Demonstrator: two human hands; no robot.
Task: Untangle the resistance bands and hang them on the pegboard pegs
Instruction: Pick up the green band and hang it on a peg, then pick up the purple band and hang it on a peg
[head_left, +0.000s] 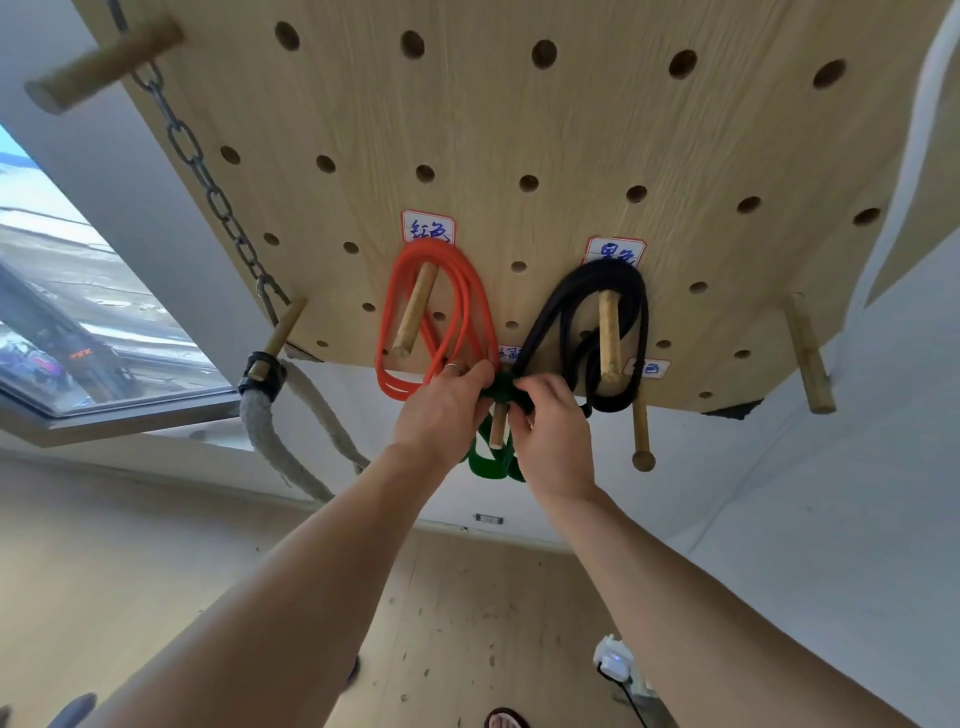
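Both hands work the green band (491, 462) onto its peg (498, 427) — left hand (447, 410) and right hand (550, 431) fingers curled, pinching it at the pegboard (571, 130), seating the loop beside the hung red band (436, 322) and black band (587, 322).

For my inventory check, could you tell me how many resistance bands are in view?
3: the orange band hangs on the left peg, the black band on the right peg, and the green band at the lower middle peg, held by both hands; others may be out of view.
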